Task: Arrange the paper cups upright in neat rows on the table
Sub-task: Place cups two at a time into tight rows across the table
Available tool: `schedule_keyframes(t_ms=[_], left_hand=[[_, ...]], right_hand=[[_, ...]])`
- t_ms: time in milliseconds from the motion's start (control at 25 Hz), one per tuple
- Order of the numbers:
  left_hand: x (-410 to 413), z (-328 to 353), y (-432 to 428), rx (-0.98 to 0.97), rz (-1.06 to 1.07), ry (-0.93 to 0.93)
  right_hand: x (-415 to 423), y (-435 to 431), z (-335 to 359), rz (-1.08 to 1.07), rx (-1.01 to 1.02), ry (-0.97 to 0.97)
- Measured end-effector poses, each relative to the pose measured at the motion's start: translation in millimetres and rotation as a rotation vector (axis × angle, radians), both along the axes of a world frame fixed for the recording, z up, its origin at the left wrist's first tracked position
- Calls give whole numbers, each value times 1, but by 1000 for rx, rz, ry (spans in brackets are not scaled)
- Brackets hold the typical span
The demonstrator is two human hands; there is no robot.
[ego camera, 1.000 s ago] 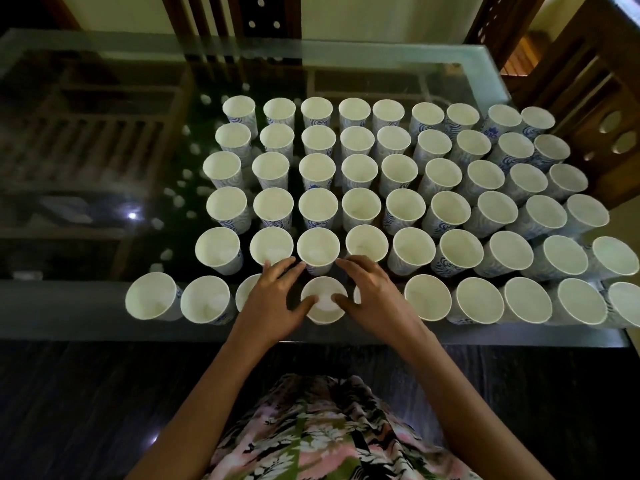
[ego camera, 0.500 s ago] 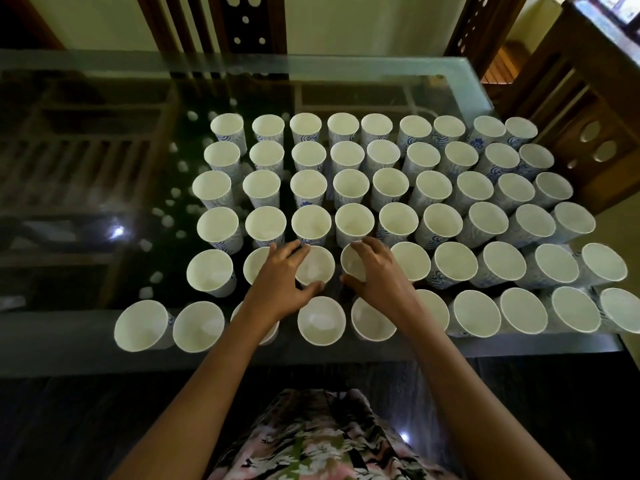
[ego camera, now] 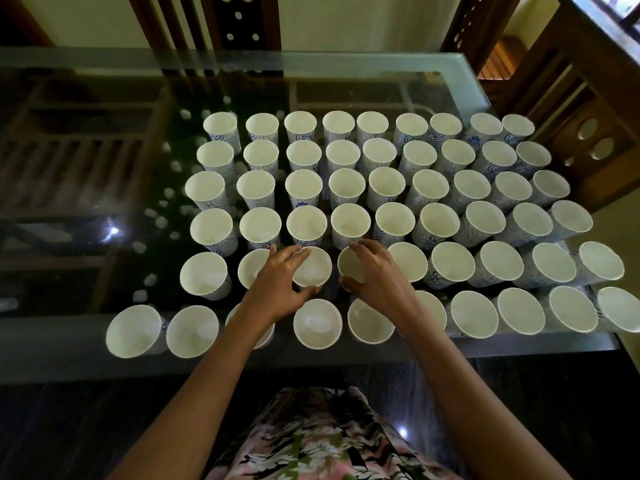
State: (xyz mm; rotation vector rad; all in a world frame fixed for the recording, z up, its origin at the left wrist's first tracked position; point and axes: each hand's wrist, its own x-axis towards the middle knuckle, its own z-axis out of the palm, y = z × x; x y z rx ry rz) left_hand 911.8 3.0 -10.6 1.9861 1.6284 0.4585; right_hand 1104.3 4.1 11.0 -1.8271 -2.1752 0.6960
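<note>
**CUP ARRAY ON GLASS TABLE: BOTH HANDS AT ROW 5**

1. Glass table (ego camera: 69, 355): dark see-thru top w/ frosted rim, fills most of the view. Far chair (ego camera: 239, 26) stands at the back edge, and right chair (ego camera: 571, 109) at the right side. Both are dark wood w/ round cut-outs.

2. Paper cups (ego camera: 349, 223): white inside, blue print on the sides. They stand in six rows across the centre and right of the top, w/ the front row along the near rim. All are upright: mouths up, bases on the glass, long axis vertical. Outer cups look splayed outward in the wide-angle view.

3. Floral garment (ego camera: 311, 441): bottom centre, below the table edge.

4. Left hand (ego camera: 280, 282): at row 5, counting from the far side. Thumb is on the near wall of the left-hand cup (ego camera: 313, 268), and fingers are curled over its far rim, gripping it. This is the 3rd cup from the left, upright.

5. Right hand (ego camera: 377, 275): just beside the left hand. Thumb and curled fingers grip the right-hand cup (ego camera: 348, 265), the 4th from the left, upright. A small gap separates the two held cups.
</note>
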Motion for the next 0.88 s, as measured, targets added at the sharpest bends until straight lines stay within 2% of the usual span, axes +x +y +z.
schedule_keyframes(t_ms=[520,720,880], left_hand=[[-15,9,-22,28,39,-76],[-41,18,-50,90,125,-59],[-57,17,-73,48,96,24]], right_hand=[[-17,-18,15,11,78,115],[-38,-39,18,82,8,133],[-50,-57,20,152,-63,69]])
